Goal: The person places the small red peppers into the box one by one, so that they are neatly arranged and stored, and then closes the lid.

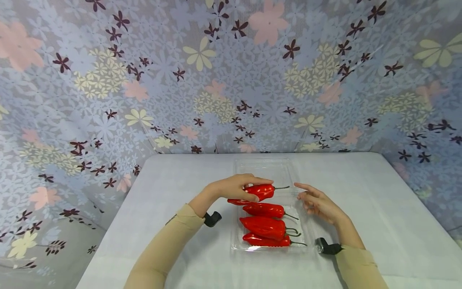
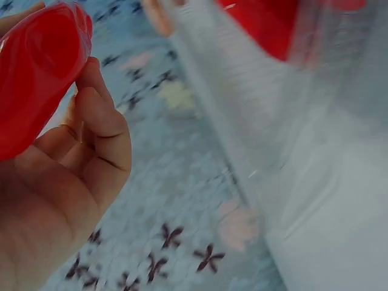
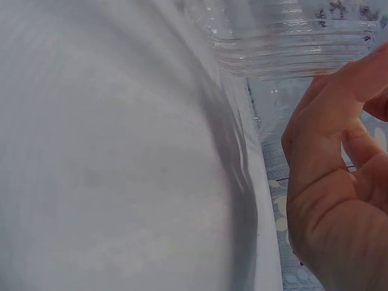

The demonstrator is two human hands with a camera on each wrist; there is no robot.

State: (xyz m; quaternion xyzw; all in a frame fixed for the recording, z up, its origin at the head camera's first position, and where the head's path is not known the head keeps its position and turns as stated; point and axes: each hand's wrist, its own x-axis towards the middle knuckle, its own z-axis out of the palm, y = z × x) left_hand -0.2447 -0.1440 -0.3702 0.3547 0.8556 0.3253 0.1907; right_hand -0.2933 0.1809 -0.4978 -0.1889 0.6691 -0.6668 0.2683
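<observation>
My left hand (image 1: 238, 188) holds a glossy red pepper (image 1: 265, 192) between thumb and fingers, its green stem pointing right. This pepper is over the back part of a clear plastic clamshell box (image 1: 236, 245). Several more red peppers lie side by side in the box, among them a pepper (image 1: 265, 209) just in front of the held one and a larger pepper (image 1: 262, 227) nearer me. In the left wrist view, the held pepper (image 2: 36, 79) hides part of the fingers. My right hand (image 1: 321, 204) is by the box's right side, fingers loosely bent, holding nothing.
The box's transparent lid (image 1: 263, 160) lies folded back toward the far edge of the table. A white cloth (image 1: 379, 208) covers the table. Behind it hangs a flowered curtain (image 1: 231, 80). Dark wrist cameras sit on both forearms.
</observation>
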